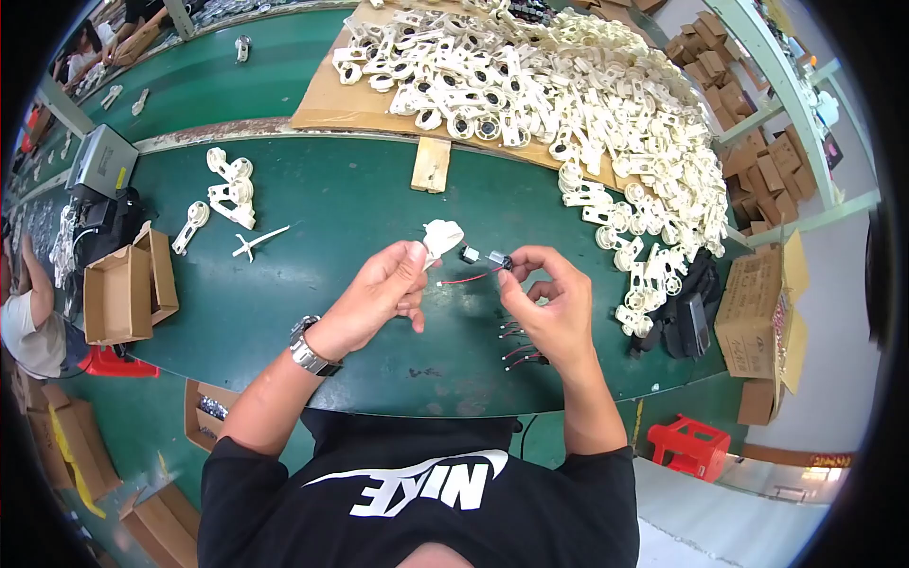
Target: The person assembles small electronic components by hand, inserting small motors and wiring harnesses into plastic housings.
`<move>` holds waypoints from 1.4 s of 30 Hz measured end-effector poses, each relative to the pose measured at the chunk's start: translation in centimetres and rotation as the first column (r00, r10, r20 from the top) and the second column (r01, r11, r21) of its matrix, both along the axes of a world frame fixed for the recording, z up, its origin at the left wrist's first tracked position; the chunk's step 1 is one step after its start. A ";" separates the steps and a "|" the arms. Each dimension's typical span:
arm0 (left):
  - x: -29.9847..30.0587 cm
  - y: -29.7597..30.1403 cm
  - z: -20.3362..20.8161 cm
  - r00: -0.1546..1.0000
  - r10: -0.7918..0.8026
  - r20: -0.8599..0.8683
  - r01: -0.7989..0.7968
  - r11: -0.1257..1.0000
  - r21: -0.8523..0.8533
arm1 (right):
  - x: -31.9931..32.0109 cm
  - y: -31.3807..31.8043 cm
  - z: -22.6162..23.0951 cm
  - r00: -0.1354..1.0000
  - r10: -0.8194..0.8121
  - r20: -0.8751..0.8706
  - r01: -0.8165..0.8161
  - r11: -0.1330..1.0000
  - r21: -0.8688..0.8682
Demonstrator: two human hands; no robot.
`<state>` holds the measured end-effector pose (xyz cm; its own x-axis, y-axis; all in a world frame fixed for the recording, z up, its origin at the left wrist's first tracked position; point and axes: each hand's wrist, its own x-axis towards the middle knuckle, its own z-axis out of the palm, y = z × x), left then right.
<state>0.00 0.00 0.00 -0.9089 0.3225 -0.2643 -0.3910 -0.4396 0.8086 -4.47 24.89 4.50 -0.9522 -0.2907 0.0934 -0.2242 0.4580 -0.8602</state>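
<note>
My left hand [374, 289] is closed on a white plastic part [441, 239], pinched between thumb and fingers above the table. In my right hand [557, 308], thumb and forefinger grip a small electric motor [498, 259]; a thin red wire with a white plug [464, 281] trails from it towards the left hand. A second small motor [470, 254] is seen between the two hands; I cannot tell whether it touches the held one. Several more plugs on red and black wires [519, 354] lie on the green table under my right hand, partly hidden by it.
White plastic assemblies [530, 85] are heaped on cardboard at the back right, spilling down the right side. A few white parts [232, 189] and a wooden block [431, 165] lie farther back. An open carton [118, 295] stands left; a green conveyor [275, 62] runs behind.
</note>
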 end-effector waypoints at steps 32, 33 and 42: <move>-1.8 0.7 -1.3 0.936 0.167 -0.311 -0.237 0.950 -0.203 | -4.4 7.7 16.1 0.655 -0.393 -0.645 0.273 0.920 -0.283; -2.0 0.5 -1.6 0.925 0.194 -0.326 -0.271 0.939 -0.210 | -5.8 9.4 19.2 0.553 -0.444 -0.706 0.292 0.896 -0.335; -3.7 -0.6 -3.3 0.873 0.296 -0.387 -0.408 0.879 -0.247 | -26.6 23.5 34.4 0.198 -0.702 -0.684 0.743 0.562 -0.362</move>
<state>-3.66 -0.59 -3.28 -0.9957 -0.0847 0.0378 0.0542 -0.2001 0.9783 -31.03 48.38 38.95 -0.3450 0.4646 0.8155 -0.2537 0.7904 -0.5576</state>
